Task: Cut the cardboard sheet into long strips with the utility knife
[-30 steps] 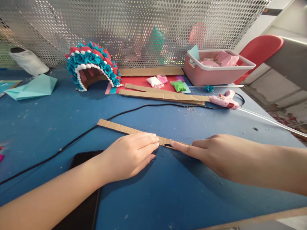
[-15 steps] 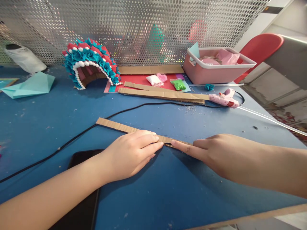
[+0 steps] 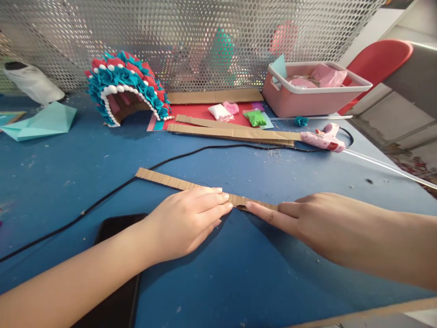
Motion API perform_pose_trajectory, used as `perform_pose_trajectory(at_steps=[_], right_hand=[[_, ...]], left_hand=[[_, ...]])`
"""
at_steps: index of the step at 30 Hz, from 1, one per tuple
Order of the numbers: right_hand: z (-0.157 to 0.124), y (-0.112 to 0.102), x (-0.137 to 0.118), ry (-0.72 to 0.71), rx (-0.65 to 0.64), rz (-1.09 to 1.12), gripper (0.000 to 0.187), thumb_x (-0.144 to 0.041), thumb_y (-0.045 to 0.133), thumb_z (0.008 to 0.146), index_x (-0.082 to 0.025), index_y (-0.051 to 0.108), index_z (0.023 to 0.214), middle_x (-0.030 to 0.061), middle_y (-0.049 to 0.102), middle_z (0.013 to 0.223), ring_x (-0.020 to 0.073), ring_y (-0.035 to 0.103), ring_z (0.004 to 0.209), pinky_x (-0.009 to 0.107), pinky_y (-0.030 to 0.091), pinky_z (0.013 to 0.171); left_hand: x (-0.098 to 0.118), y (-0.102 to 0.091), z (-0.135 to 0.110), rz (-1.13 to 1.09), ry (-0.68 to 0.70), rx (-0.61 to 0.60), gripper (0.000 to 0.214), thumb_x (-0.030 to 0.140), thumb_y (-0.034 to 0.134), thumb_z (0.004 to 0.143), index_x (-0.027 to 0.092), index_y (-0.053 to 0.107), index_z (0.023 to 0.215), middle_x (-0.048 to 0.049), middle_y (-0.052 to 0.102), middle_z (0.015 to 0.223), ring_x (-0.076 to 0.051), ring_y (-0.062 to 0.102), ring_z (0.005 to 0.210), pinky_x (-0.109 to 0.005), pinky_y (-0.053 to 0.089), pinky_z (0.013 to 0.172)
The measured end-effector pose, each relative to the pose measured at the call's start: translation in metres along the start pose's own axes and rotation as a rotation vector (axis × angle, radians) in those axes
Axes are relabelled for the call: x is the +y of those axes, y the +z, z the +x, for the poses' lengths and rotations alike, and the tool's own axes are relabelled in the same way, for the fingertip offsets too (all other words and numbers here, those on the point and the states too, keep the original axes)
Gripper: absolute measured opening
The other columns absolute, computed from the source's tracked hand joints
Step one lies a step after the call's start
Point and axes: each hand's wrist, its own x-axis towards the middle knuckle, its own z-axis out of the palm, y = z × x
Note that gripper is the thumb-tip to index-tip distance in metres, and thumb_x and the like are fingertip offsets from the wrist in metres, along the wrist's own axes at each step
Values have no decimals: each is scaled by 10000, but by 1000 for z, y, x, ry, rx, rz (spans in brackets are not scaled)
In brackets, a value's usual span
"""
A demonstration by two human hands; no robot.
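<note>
A narrow cardboard strip (image 3: 164, 179) lies slantwise on the blue table, its right part with a small dark gap along the near edge. My left hand (image 3: 191, 221) is palm down over the strip's middle, fingers close together, holding it against the table. From the right, my right hand (image 3: 317, 223) presses its pointing finger along the strip near that gap. Its other fingers are curled at the strip's right end, partly hidden. Beneath my left forearm is a black phone (image 3: 116, 291).
A black cord (image 3: 102, 200) crosses behind the strip to a pink glue gun (image 3: 324, 137). More cardboard strips (image 3: 232, 132), a blue-and-red flowered arch (image 3: 128, 89), clay packets (image 3: 255, 118) and a pink basket (image 3: 307, 98) stand farther back, before a perforated metal screen (image 3: 191, 36).
My right hand has shifted very slightly right along the strip. My left hand stays in place on it. The view has moved a little.
</note>
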Motion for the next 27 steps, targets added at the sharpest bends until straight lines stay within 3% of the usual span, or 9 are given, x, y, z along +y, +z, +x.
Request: perform_pose_trajectory(at_steps=[4,11,17,23,27], right_hand=[[-2,-17,-2,-85,-81,-18,883,63,477,632,-139,276,1468,0,676,698,126,572,443,275,303,380],[-11,-18,2,-97,-18,-77,885,93,449,567,-134,391,1420,-29,599,535,130,508,361,277,307,349],[-16,-14,8,-121,-20,-86,890,87,441,565,-144,378,1423,10,681,715,143,563,421,295,356,391],[-33,-9,9,-76,29,-95,941,113,397,514,-157,391,1415,-16,657,597,145,532,372,274,361,356],[-43,-4,12,-70,30,-123,940,113,383,537,-179,377,1430,7,695,664,168,560,403,285,405,375]], left_hand=[[0,0,-1,-39,-7,-14,314,154,467,910,128,616,1185,-102,652,1205,-247,578,1154,-407,485,995],[0,-1,1,-30,0,-7,310,150,452,916,124,625,1173,-96,660,1193,-247,588,1139,-403,493,987],[1,-1,1,-33,0,-17,307,144,453,917,120,624,1172,-105,659,1190,-249,584,1147,-403,491,987],[0,0,0,-39,-4,-25,319,144,463,913,130,610,1195,-106,646,1211,-240,571,1163,-399,483,999],[0,1,0,-37,-7,-22,322,146,451,919,131,607,1200,-99,640,1220,-238,564,1167,-400,478,1003]])
